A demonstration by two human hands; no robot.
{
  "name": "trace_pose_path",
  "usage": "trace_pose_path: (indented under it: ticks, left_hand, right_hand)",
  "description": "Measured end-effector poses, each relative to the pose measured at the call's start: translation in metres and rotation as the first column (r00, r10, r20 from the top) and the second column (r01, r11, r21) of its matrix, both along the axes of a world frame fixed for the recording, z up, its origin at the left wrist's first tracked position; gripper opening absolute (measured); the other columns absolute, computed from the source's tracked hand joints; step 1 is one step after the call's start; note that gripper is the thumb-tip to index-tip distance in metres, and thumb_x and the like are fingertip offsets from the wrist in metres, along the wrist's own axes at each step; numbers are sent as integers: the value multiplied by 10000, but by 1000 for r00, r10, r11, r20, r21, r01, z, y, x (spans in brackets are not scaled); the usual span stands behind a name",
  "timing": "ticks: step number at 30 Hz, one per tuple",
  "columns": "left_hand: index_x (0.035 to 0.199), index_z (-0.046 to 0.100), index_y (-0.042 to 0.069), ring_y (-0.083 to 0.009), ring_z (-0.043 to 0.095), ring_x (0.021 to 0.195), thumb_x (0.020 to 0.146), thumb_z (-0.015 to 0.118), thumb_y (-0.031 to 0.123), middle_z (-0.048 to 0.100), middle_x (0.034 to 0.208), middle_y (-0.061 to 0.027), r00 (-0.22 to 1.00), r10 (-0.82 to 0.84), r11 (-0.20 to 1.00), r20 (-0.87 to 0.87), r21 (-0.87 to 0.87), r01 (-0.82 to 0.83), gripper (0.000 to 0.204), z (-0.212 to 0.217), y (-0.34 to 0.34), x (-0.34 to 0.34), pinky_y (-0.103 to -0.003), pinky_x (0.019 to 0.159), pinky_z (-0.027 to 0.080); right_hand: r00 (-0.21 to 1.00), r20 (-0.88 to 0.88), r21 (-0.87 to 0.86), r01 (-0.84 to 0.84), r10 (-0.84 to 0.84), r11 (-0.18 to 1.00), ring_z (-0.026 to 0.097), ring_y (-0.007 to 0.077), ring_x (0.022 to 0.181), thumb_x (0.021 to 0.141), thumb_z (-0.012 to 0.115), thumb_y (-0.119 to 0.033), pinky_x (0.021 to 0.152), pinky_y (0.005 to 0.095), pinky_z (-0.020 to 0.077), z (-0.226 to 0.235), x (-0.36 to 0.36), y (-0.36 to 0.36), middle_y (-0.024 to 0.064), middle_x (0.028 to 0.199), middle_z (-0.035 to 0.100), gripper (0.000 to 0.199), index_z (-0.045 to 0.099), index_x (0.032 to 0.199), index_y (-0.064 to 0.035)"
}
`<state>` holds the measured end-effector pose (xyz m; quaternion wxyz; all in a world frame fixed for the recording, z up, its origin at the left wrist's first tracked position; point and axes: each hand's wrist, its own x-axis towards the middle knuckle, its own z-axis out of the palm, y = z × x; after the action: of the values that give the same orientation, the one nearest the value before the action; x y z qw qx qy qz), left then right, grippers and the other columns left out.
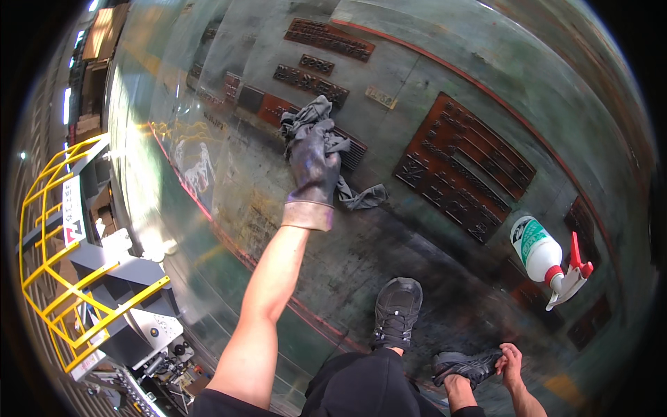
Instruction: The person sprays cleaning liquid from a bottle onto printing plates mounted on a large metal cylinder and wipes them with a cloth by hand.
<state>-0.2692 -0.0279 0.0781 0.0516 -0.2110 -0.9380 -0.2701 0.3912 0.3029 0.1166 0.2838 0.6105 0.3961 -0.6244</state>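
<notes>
My left hand point(316, 167), in a dark glove with a pale cuff, is closed on a crumpled grey rag point(309, 115). It presses the rag against a dark green sheet, over a strip of reddish-brown raised plates point(274, 109). One end of the rag point(365, 196) trails out beside the wrist. My bare right hand point(511, 363) is low at the right, by the end of my black shoe point(467, 365). Its fingers are loosely bent and partly apart, with nothing visible in them. A large reddish-brown plate with raised characters point(465, 167) lies right of the rag.
A white spray bottle point(538, 250) with a green label and red-and-white trigger lies at the right. Smaller raised plates point(330, 39) are set further off. My other shoe point(399, 313) stands on the sheet. Yellow railings point(48, 278) and machinery are at the left.
</notes>
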Motion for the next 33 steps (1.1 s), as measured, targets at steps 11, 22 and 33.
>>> trace_pose_path:
  ticks: [11, 22, 33]
  left_hand:
    - [1406, 590, 139, -409, 594, 1226, 801, 827, 195, 612, 1367, -217, 937, 4, 958, -349, -267, -103, 652, -22, -36, -107, -499, 1031, 496]
    - [1076, 701, 145, -361, 691, 1022, 796, 838, 158, 697, 1081, -147, 983, 172, 915, 67, -382, -134, 312, 31, 40, 1, -503, 832, 589]
    - [1227, 675, -5, -280, 679, 1078, 869, 757, 108, 704, 1152, -148, 890, -455, 819, -23, 382, 429, 384, 50, 14, 26, -391, 944, 544]
  right_hand:
    - [999, 48, 13, -11, 11, 1000, 495, 138, 371, 964, 600, -358, 352, 244, 380, 0, -4, 0, 76, 574, 592, 343, 625, 1127, -57]
    - [999, 36, 46, -5, 4, 999, 485, 129, 378, 970, 606, -348, 358, 241, 363, 2, -7, -5, 66, 569, 583, 323, 628, 1117, -61]
    - [995, 72, 37, 62, -65, 997, 486, 137, 362, 968, 590, -360, 347, 247, 385, -3, -6, 5, 94, 599, 618, 344, 653, 1110, -53]
